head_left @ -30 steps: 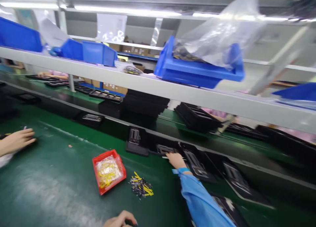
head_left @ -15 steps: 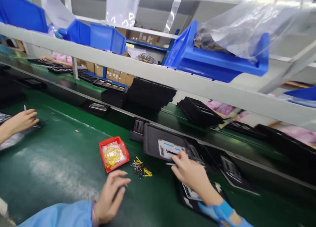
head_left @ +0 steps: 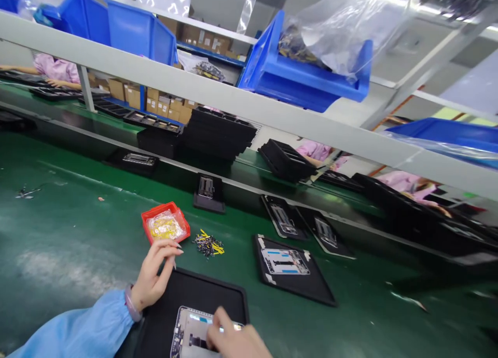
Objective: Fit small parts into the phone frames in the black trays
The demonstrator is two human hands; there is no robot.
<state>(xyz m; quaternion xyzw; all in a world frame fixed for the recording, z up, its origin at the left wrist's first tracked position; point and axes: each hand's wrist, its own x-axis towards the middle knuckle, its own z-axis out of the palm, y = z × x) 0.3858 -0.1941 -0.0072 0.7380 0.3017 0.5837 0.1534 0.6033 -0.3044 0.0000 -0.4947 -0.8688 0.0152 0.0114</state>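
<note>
Phone frame (head_left: 190, 334) lies in one black tray (head_left: 229, 295); right hand (head_left: 233, 337) grip unclear on it, left hand (head_left: 151, 275) grip together.

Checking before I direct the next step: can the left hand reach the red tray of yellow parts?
Probably yes. The left hand sits just below the red tray on the green work surface, and nothing stands between them. The loose black and yellow parts lie to the tray's right, out of the way.
</note>
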